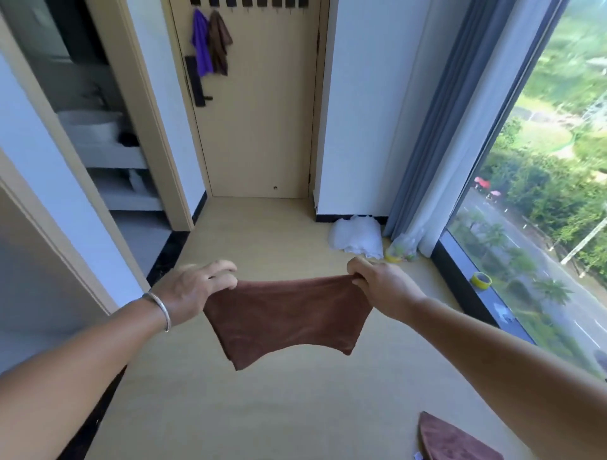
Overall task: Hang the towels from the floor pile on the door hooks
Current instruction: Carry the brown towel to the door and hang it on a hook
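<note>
A brown towel (285, 315) hangs spread in the air above the floor (262, 410), pinched at its two upper corners, its lower edge sagging. Another brown towel (453, 440) lies crumpled on the floor at the near right edge. A purple towel (201, 46) and a dark brown towel (218, 42) hang side by side from the hooks (243, 4) at the top of the door (259, 115).

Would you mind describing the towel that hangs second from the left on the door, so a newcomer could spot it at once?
Look at the beige door at the far end of the floor, with a row of dark hooks along its top. Two towels hang near its left edge, above the black handle. The one you want is the dark brown towel, right of the bright purple towel.
</note>
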Available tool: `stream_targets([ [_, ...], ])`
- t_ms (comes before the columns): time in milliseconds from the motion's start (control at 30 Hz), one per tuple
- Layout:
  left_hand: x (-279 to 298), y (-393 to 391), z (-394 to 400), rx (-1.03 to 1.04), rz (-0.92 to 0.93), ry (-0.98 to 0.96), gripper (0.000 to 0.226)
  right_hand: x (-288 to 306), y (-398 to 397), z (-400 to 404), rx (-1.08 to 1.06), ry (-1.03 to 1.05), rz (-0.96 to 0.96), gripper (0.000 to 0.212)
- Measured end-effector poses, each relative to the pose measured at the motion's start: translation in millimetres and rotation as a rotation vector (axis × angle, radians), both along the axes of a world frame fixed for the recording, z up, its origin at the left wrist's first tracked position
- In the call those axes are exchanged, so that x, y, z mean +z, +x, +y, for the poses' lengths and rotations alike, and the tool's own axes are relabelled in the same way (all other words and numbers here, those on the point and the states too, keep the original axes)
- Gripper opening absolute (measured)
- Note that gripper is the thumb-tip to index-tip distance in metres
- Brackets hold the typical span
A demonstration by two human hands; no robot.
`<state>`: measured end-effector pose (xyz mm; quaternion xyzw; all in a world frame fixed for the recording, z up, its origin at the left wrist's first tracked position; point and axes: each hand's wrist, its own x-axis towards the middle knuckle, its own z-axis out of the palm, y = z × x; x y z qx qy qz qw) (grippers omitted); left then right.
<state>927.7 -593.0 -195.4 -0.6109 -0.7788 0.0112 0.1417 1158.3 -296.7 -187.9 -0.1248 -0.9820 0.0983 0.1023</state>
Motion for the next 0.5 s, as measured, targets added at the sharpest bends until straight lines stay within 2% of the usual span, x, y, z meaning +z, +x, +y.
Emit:
stream_targets([
  [134, 85, -9, -22, -0.009, 0.123, 0.053, 0.047, 82, -12, -17, 0.132, 0.202, 0.046, 0.043],
  [200, 120, -17, -35, -0.002, 0.150, 0.066, 0.044, 121, -18, -25, 0.169, 0.278, 0.077, 0.053],
  [401, 206, -37, -60, 0.141, 0.147, 0.129, 0.046, 214, -34, -57, 0.158, 0.356, 0.198, 0.037],
  [501, 238, -44, -68, 0.164, 0.157, 0.269, 0.028, 243, -49, -74, 0.112, 0.365, 0.277, 0.026],
])
